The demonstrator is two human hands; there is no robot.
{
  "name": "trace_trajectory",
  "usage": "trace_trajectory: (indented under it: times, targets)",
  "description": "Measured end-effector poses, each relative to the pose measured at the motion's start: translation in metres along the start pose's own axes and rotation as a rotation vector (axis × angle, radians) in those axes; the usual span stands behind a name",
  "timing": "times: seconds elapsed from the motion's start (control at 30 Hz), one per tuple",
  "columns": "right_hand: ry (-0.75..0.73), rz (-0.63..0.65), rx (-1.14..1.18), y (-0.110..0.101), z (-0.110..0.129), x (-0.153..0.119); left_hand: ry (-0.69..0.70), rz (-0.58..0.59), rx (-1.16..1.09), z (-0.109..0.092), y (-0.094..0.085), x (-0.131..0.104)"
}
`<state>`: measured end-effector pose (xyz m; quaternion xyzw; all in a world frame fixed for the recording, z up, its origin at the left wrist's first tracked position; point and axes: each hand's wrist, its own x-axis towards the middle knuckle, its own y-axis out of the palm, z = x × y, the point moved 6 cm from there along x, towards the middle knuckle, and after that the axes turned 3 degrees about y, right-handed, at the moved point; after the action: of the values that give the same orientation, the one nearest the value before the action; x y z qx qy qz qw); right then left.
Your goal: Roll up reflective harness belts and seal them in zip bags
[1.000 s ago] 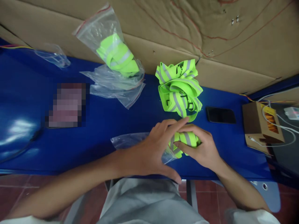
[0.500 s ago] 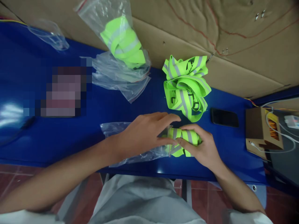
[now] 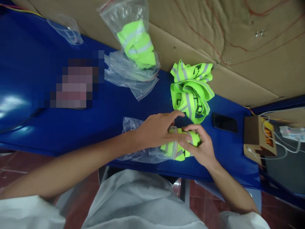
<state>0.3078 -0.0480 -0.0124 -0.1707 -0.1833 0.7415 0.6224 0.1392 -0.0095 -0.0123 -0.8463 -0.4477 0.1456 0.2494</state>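
My right hand (image 3: pixel 202 144) is closed round a folded neon-green reflective strap (image 3: pixel 195 137) with grey stripes. Part of this bundle is inside a clear plastic zip bag (image 3: pixel 145 156) lying on the blue table; the rest sticks out of its mouth. My left hand (image 3: pixel 158 130) lies over the bag, its thumb pressed at the mouth beside my right thumb and its index finger stretched above. The left hand's other fingers are mostly hidden. Just beyond my hands sits a loose pile of similar reflective straps (image 3: pixel 190 86) with black buckles.
A filled bag of green strap (image 3: pixel 138 44) leans at the back on several flat clear bags (image 3: pixel 128 76). To the right are a black phone (image 3: pixel 225 122) and a cardboard box (image 3: pixel 258 135) with white cables. A blurred-out item (image 3: pixel 73 86) lies left. A brown padded panel (image 3: pixel 190 35) borders the table.
More of the folded strap is inside the bag, whose mouth has moved rightward along the bundle. My left thumb has shifted right over the strap. The whole view has turned slightly.
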Motion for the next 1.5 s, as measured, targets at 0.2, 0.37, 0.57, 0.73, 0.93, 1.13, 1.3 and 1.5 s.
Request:
trace_trajectory:
  times: [0.2, 0.37, 0.57, 0.73, 0.93, 1.13, 1.3, 1.5]
  targets:
    - [-0.034, -0.191, -0.028, -0.02, 0.002, 0.002, -0.009, 0.329, -0.431, -0.003, -0.01, -0.013]
    - [-0.093, -0.241, -0.09, -0.026, 0.007, -0.002, -0.084, 0.282, -0.454, 0.013, -0.008, -0.014]
    - [-0.179, -0.237, -0.092, -0.035, 0.011, -0.008, -0.212, 0.309, -0.594, 0.018, 0.012, -0.014]
    - [-0.026, -0.064, -0.115, -0.031, 0.001, 0.003, -0.141, 0.201, -0.525, 0.02, 0.015, -0.011]
    - [0.081, 0.07, -0.158, -0.019, -0.007, 0.009, -0.091, 0.144, -0.242, 0.016, 0.01, -0.012]
    - [0.086, 0.022, -0.093, -0.013, -0.003, 0.011, 0.064, 0.258, -0.135, -0.012, 0.021, -0.025]
    - [0.08, 0.052, 0.0, -0.012, 0.005, 0.007, -0.01, 0.2, -0.12, -0.005, 0.024, -0.024]
    - [-0.084, 0.12, 0.186, -0.015, 0.016, -0.008, -0.151, 0.218, -0.306, 0.005, 0.025, -0.018]
